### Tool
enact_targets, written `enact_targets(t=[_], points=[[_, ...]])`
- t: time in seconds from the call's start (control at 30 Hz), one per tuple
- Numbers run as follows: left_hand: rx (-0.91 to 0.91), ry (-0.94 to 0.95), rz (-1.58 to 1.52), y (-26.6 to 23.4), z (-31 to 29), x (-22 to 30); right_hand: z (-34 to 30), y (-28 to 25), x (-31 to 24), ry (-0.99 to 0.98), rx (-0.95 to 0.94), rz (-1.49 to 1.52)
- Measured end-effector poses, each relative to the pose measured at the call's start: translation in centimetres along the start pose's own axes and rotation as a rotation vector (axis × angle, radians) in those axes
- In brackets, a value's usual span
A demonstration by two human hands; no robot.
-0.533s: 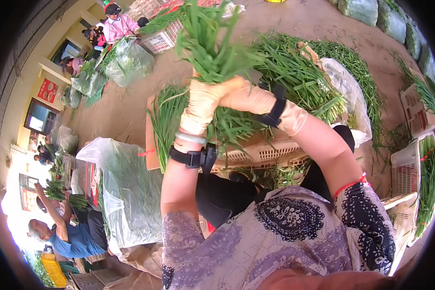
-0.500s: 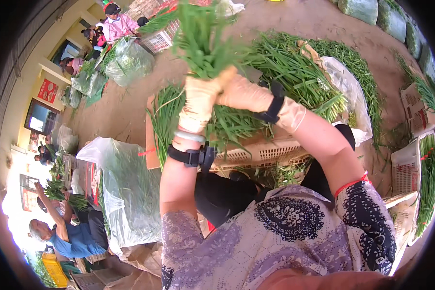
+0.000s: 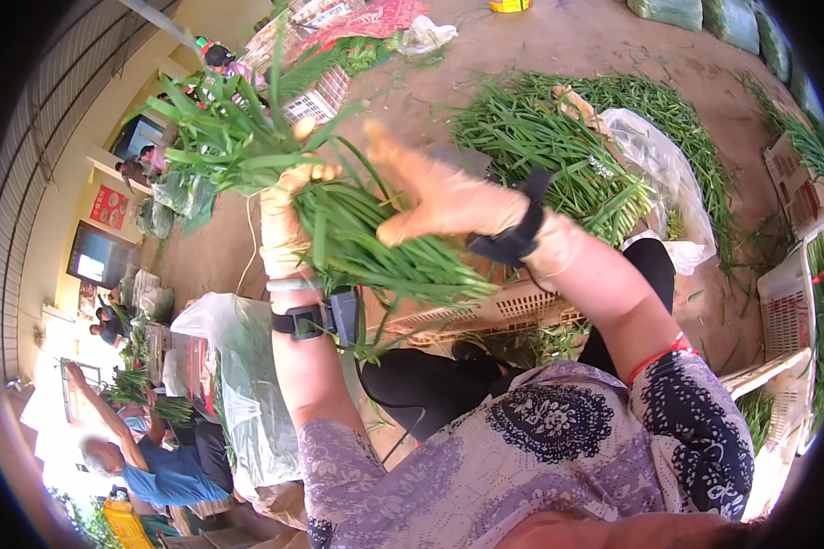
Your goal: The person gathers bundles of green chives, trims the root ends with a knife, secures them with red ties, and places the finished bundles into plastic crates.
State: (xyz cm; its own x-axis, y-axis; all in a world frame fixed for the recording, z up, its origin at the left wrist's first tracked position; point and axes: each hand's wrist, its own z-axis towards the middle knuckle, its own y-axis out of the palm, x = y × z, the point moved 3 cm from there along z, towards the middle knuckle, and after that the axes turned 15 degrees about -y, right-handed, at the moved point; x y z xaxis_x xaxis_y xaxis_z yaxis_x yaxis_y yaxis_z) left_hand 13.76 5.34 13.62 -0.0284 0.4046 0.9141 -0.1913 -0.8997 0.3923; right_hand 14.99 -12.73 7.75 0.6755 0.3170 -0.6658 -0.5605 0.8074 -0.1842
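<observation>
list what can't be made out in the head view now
In the head view:
Left hand: palm hidden by the green bunch.
Right hand: fingertips blurred.
Crate: contents partly hidden by the green bunch.
Yellow container: top cut off by the upper edge.

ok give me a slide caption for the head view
Left hand grips a leafy green bunch; right hand open close by.
</observation>
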Motion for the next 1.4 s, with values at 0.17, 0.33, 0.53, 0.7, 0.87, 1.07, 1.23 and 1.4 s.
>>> enact_targets(t=[0.17,0.33,0.53,0.7,0.87,1.07,1.23,1.4], points=[[0.246,0.013,-0.024,0.9,2.8,1.4,-5.3,1.3,5.7,0.140,-0.055,0.144],[0.508,-0.079,0.044,-5.0,6.4,0.6,-8.6,-0.5,6.9,0.564,-0.058,0.265],[0.558,-0.145,-0.023,-7.9,7.9,-0.5,-10.6,-6.3,3.4,0.601,0.639,0.455],[0.583,-0.157,-0.008,-9.3,7.3,-2.3,-11.8,-7.8,0.6,0.105,0.706,-0.118],[0.599,-0.225,-0.033,-8.8,5.9,-5.9,-11.1,-0.3,-0.8,0.414,0.134,-0.969],[0.673,-0.263,-0.212,-9.3,5.3,-9.7,-13.8,2.4,8.5,0.566,0.406,-0.148],[0.614,-0.228,-0.297,-10.8,3.5,-10.0,-16.1,4.6,7.5,0.354,0.602,0.332],[0.565,-0.236,-0.288,-13.0,2.6,-10.6,-17.3,6.4,1.5,0.060,0.193,0.164]])
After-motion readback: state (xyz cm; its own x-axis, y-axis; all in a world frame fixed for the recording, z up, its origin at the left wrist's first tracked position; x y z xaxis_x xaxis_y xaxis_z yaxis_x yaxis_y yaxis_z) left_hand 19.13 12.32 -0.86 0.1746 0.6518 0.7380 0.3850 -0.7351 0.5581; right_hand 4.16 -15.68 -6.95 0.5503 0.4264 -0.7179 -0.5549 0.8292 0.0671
